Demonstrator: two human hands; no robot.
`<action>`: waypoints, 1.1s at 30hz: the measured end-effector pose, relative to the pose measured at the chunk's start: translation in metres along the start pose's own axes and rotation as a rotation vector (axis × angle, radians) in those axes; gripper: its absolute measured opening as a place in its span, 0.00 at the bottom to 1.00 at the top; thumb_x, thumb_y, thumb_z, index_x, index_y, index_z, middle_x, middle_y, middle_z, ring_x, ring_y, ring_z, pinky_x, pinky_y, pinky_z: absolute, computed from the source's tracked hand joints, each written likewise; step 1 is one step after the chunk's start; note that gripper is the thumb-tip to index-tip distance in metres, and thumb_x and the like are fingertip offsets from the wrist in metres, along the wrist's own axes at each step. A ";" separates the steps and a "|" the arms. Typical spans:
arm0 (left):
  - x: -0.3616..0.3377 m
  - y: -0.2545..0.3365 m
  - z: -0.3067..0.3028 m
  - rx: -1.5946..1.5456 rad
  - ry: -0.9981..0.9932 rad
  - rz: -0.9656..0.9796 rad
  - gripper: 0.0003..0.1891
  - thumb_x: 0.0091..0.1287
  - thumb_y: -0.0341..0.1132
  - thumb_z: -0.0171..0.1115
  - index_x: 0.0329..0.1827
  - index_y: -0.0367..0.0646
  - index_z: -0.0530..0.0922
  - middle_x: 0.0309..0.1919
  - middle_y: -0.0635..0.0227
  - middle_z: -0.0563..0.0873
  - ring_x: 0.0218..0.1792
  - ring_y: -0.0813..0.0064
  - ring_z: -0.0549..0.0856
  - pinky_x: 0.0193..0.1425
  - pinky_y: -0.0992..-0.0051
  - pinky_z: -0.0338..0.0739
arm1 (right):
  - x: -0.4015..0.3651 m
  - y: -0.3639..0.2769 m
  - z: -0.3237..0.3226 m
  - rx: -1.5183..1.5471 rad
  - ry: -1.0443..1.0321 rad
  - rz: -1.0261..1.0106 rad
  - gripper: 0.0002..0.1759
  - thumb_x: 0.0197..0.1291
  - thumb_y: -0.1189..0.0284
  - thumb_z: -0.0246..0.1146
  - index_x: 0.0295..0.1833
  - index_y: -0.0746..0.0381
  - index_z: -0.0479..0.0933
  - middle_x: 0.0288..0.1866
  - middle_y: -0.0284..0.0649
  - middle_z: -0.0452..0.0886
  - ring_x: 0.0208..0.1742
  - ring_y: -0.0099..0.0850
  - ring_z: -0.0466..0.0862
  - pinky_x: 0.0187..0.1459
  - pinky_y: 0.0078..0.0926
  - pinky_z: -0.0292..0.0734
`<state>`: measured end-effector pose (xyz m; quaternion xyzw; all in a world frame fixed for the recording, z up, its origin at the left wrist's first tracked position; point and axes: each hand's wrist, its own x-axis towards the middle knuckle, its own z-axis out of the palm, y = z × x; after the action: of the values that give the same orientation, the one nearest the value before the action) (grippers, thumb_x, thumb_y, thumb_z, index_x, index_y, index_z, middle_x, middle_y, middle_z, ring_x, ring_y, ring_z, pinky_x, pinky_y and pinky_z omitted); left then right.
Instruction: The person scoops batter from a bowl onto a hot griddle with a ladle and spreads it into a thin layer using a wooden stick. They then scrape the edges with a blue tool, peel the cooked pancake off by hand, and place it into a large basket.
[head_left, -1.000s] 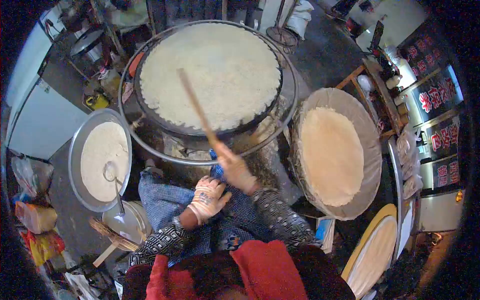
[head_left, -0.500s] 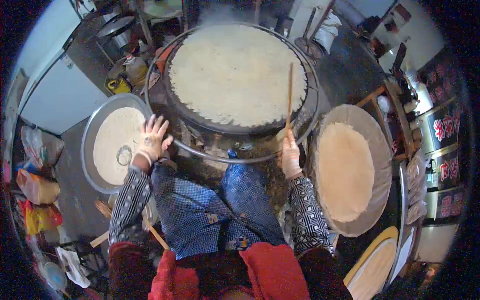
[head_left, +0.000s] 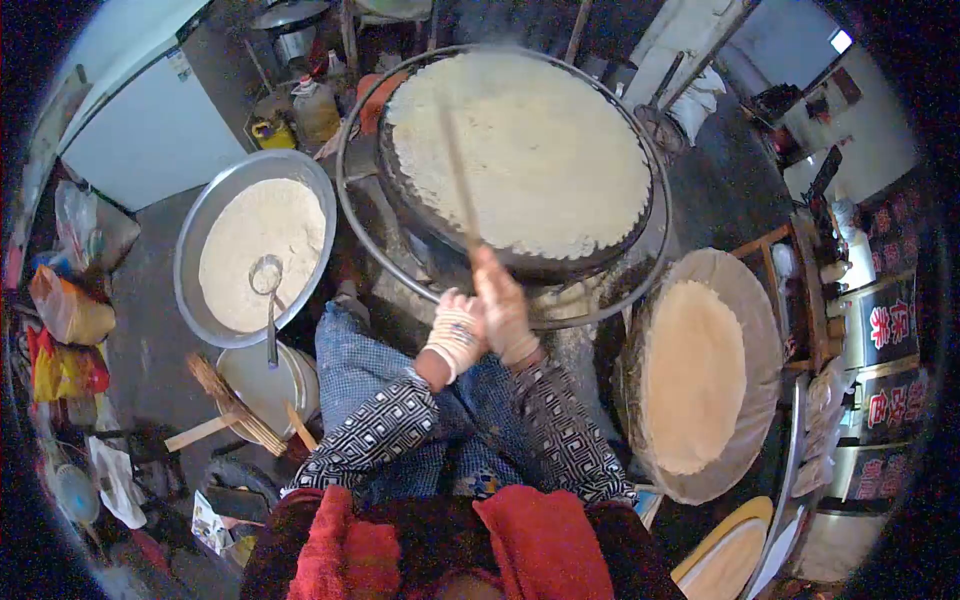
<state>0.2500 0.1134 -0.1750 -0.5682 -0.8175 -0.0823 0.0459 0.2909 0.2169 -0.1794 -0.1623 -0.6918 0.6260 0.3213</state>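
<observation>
In the head view, my right hand (head_left: 505, 308) grips the lower end of a thin wooden stick (head_left: 461, 178), blurred by motion, which slants up over a large round griddle. A thin, pale sheet of batter (head_left: 520, 150) with a ragged edge covers the griddle. My left hand (head_left: 456, 336), in a light glove, is closed and pressed against my right hand. Whether it also holds the stick's end is hidden. To the left, a metal basin (head_left: 186, 262) contains pale batter and a ladle (head_left: 271, 305), its handle resting over the rim.
On the right stands a round cloth-covered tray (head_left: 757, 400) bearing a tan flatbread sheet (head_left: 694, 375). A bucket (head_left: 300, 375) sits below the basin, with a straw brush (head_left: 235, 405) across it. A metal ring (head_left: 352, 225) surrounds the griddle. Plastic bags (head_left: 68, 365) lie far left.
My left hand has left the basin's edge and come against my right hand. My right hand has moved left with the stick, now tilted leftward. The view has shifted, revealing the ladle's handle.
</observation>
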 end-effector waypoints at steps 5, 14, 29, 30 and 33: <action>0.020 0.006 -0.025 -0.218 -0.062 0.060 0.22 0.58 0.57 0.60 0.39 0.46 0.80 0.37 0.60 0.82 0.47 0.60 0.80 0.61 0.62 0.66 | 0.034 -0.039 -0.114 -1.383 -0.279 0.257 0.28 0.70 0.62 0.42 0.74 0.37 0.49 0.30 0.53 0.82 0.31 0.53 0.83 0.34 0.53 0.74; -0.007 -0.080 -0.015 -0.054 -0.066 0.012 0.20 0.55 0.57 0.61 0.37 0.49 0.81 0.37 0.63 0.81 0.48 0.59 0.78 0.69 0.49 0.53 | 0.040 0.041 -0.173 -0.781 0.174 0.272 0.22 0.69 0.61 0.51 0.67 0.53 0.68 0.35 0.47 0.82 0.34 0.38 0.81 0.36 0.34 0.75; 0.025 0.049 0.031 -0.145 0.015 0.074 0.24 0.61 0.51 0.55 0.54 0.45 0.75 0.51 0.58 0.79 0.60 0.56 0.72 0.73 0.51 0.48 | -0.034 -0.041 -0.052 -0.565 -0.139 -0.040 0.28 0.65 0.71 0.55 0.71 0.50 0.62 0.46 0.52 0.82 0.42 0.49 0.83 0.41 0.39 0.79; 0.026 0.053 0.033 -0.166 -0.045 0.066 0.24 0.61 0.51 0.55 0.54 0.44 0.75 0.50 0.57 0.79 0.60 0.55 0.72 0.73 0.51 0.48 | -0.035 -0.049 -0.064 -0.647 -0.141 -0.062 0.27 0.67 0.71 0.52 0.72 0.52 0.61 0.47 0.49 0.83 0.42 0.44 0.84 0.42 0.37 0.79; 0.022 0.048 0.003 -0.268 -0.145 0.071 0.24 0.59 0.51 0.59 0.50 0.42 0.76 0.48 0.55 0.79 0.58 0.54 0.73 0.72 0.50 0.49 | -0.032 -0.085 -0.113 -1.458 -0.414 0.398 0.34 0.65 0.71 0.53 0.75 0.46 0.52 0.38 0.46 0.84 0.34 0.45 0.84 0.35 0.41 0.78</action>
<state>0.2874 0.1507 -0.1699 -0.6022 -0.7797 -0.1480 -0.0866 0.4028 0.2689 -0.1039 -0.3331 -0.9320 0.0770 -0.1202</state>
